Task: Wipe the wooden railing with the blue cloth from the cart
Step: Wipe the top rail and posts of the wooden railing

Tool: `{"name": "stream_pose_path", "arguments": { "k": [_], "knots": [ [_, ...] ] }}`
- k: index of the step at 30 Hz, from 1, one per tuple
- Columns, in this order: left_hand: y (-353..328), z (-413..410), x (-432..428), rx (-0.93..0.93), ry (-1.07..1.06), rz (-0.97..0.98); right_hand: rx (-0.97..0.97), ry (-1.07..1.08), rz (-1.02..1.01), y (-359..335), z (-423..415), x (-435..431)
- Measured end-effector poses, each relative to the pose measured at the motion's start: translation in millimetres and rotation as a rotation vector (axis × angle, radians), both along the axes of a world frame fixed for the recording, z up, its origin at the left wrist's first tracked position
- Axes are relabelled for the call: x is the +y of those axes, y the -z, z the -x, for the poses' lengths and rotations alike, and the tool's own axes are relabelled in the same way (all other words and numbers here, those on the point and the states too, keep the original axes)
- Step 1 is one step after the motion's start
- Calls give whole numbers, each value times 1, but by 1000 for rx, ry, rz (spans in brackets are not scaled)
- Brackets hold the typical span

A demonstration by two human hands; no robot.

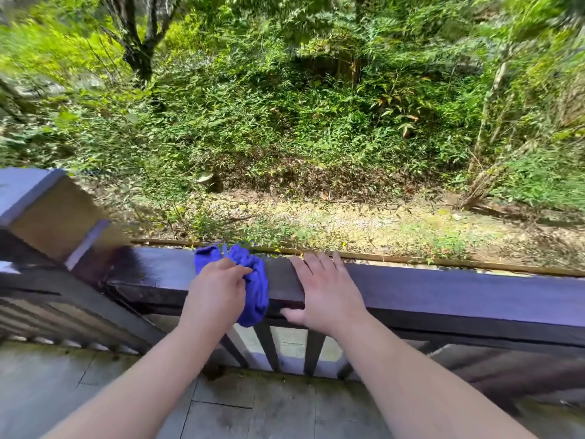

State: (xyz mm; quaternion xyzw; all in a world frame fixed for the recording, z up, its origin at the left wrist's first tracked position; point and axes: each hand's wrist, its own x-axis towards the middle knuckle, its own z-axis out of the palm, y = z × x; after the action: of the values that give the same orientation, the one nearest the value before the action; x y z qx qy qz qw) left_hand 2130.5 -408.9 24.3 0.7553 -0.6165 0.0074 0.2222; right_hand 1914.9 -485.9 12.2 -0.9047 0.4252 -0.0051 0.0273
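The blue cloth [250, 280] lies bunched on top of the wooden railing [443, 289], a little left of the middle of the picture. Its colour is a strong, saturated blue, almost violet. It is crumpled into soft folds, not spread flat. One part of it rests on the flat top of the rail and reaches the far edge, and another part hangs down over the near edge, in front of the side face of the rail. The fabric looks soft and a little fuzzy, like a microfibre cloth.

The left hand [215, 296] is closed on the cloth: the fingers are curled and pinch a fold of it from the left side, with the back of the hand toward the camera. The right hand [326, 286] holds nothing. It lies open and flat on the rail just to the right of the cloth, with the fingers stretched toward the far edge and the thumb down over the near edge.

The railing is dark brown, and its top shines with a bluish reflection. To the left of the cloth the wood looks darker and glossy. At the far left it meets a square post [47, 210]. Thin dark balusters [267, 346] stand under the rail, above a grey tiled floor [126, 391]. Beyond the rail there are green bushes [285, 106] and ground with dry leaves.
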Motion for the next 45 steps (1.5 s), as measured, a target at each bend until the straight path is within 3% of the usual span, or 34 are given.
{"name": "stream_pose_path", "arguments": {
  "k": [7,13,21,27,32,39,43,45],
  "knots": [
    [-9,12,16,4,-23,-86,-52,-48,24,16,54,-20],
    [-18,-53,39,-12,-283,-66,-39,-60,55,11,45,-23],
    [-18,-138,47,-10,-385,-60,26,0,62,4,40,-15],
    [-11,-150,35,4,-417,-1,38,26,79,0,34,-15],
    [19,-151,70,-32,-372,185,55,29,61,-3,27,-9],
    [89,-119,90,456,-626,245,34,53,71,-6,25,-10],
    [72,-124,64,852,-874,434,34,57,66,-4,26,-10],
    [62,-119,61,893,-891,476,45,59,70,-4,26,-9]
  ]
}}
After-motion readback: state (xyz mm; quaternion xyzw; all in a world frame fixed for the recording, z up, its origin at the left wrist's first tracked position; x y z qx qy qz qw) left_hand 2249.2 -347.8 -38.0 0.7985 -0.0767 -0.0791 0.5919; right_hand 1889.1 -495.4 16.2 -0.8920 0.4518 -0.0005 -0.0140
